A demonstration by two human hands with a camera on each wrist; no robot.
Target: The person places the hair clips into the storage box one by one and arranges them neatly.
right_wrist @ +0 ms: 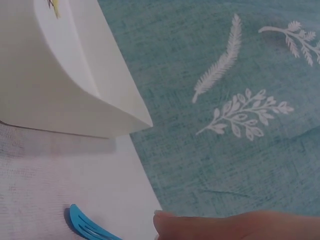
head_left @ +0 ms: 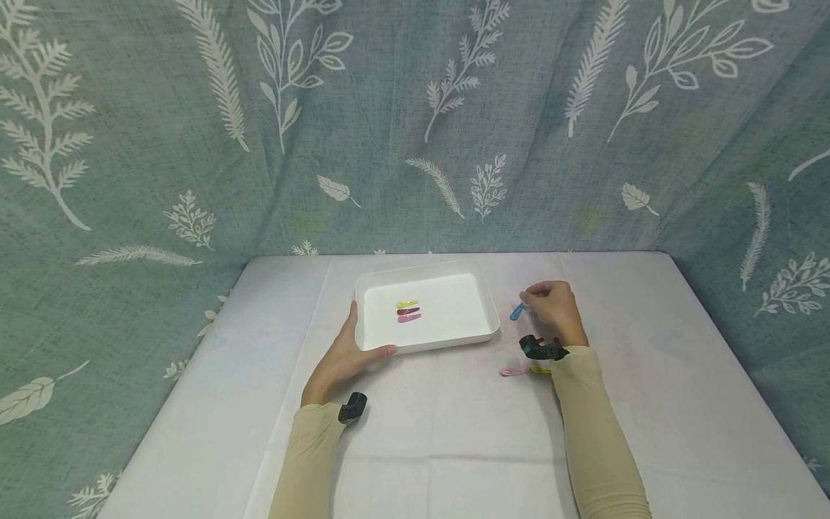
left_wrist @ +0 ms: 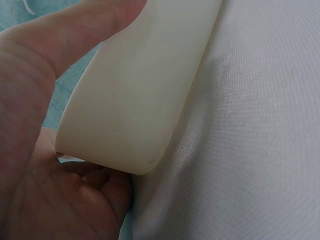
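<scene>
My left hand (head_left: 344, 360) grips the near left corner of a white tray (head_left: 447, 344), the thumb along its front side and the fingers at its left end. In the left wrist view the tray's outer wall (left_wrist: 125, 100) fills the space between thumb and fingers. Inside lie a yellow hair clip (head_left: 407, 303), a dark red one (head_left: 408, 311) and a pink one (head_left: 409, 318), side by side. Right of the tray, my right hand (head_left: 554, 306) pinches one end of a blue hair clip (head_left: 516, 311); its free end (right_wrist: 82, 222) shows low in the right wrist view.
On the white-covered table (head_left: 441, 432), a pink hair clip (head_left: 512, 372) and a yellow one (head_left: 540, 368) lie below my right wrist, with something red partly hidden by the wrist camera (head_left: 543, 349). A leaf-patterned green curtain (head_left: 389, 130) hangs behind the table.
</scene>
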